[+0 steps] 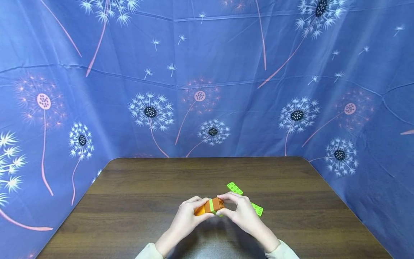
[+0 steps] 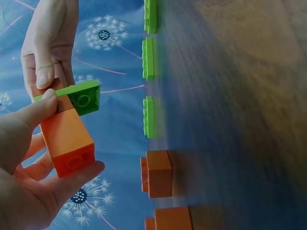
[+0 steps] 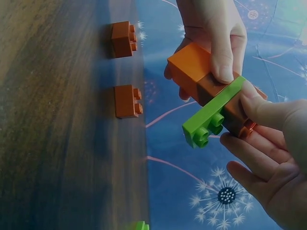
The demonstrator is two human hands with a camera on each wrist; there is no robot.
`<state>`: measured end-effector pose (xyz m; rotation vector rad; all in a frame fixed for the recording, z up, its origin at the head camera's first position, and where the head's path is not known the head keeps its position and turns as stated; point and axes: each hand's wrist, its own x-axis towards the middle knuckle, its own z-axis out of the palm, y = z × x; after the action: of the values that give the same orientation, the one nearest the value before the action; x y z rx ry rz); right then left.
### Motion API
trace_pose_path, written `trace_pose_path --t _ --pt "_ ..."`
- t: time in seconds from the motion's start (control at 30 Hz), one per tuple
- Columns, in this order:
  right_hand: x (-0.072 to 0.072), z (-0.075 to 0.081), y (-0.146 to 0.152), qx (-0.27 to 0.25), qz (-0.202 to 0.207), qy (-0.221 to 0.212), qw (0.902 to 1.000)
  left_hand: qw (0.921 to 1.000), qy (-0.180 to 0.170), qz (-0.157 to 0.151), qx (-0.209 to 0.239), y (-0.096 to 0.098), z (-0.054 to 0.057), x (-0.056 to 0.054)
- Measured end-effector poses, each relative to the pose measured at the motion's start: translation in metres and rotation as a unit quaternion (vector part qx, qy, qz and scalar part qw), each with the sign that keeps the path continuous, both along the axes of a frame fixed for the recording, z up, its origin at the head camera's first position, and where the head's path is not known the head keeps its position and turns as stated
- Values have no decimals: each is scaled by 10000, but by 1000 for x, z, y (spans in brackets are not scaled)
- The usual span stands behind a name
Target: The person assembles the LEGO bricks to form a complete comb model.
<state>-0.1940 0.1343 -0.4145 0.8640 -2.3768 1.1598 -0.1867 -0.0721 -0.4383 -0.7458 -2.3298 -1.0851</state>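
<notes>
Both hands hold one stack of toy building blocks over the table. It has an orange block (image 3: 189, 67) at one end, a brown brick (image 3: 209, 89) against it, a long green plate (image 3: 213, 108) whose studded end juts out sideways, and another brown brick (image 3: 235, 112) at the other end. My left hand (image 1: 186, 215) grips the orange end, its thumb lying along the brick beside the green plate. With thumb and fingers, my right hand (image 1: 242, 214) pinches the studded brown end. Part of the green plate is hidden behind the thumbs.
Loose green plates (image 2: 148, 117) lie studs up on the brown wooden table (image 1: 155, 176), two of them showing beyond and beside the right hand in the head view. Loose brown bricks (image 3: 123, 101) stand there too. A blue dandelion-print cloth (image 1: 226, 72) hangs behind and at the sides.
</notes>
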Motion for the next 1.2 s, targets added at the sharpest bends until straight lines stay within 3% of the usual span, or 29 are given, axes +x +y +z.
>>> trace_pose_path --t 0.3,0.63,1.2 --pt "0 -1 1 -19 167 237 9996 10000 53 79 10 3 -1 0" --pt "1 -3 6 -80 156 152 9997 9990 -437 -32 124 9 0 5" --pt "-1 0 12 -170 165 272 9993 9946 -918 -216 432 14 4 4"
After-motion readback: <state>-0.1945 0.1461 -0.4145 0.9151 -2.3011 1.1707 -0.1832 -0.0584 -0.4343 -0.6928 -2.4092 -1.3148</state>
